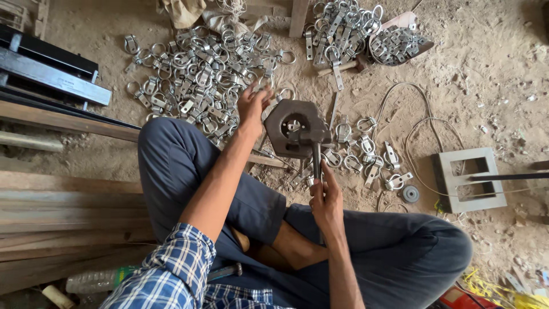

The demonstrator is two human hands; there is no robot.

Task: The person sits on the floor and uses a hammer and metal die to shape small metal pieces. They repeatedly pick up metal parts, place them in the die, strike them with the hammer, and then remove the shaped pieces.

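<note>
I sit cross-legged on a sandy floor. My right hand grips the handle of a hammer, whose head rests on a dark, rusty metal block with a round hole. My left hand reaches past the block's left side into a big pile of shiny metal ring clips and pinches one clip at its fingertips. A clip piece lies in the block's hole.
Another heap of clips and a tray of them lie at the top. Several loose clips and a wire sit to the right, near a grey rectangular metal frame. Wooden planks and dark steel bars lie at left.
</note>
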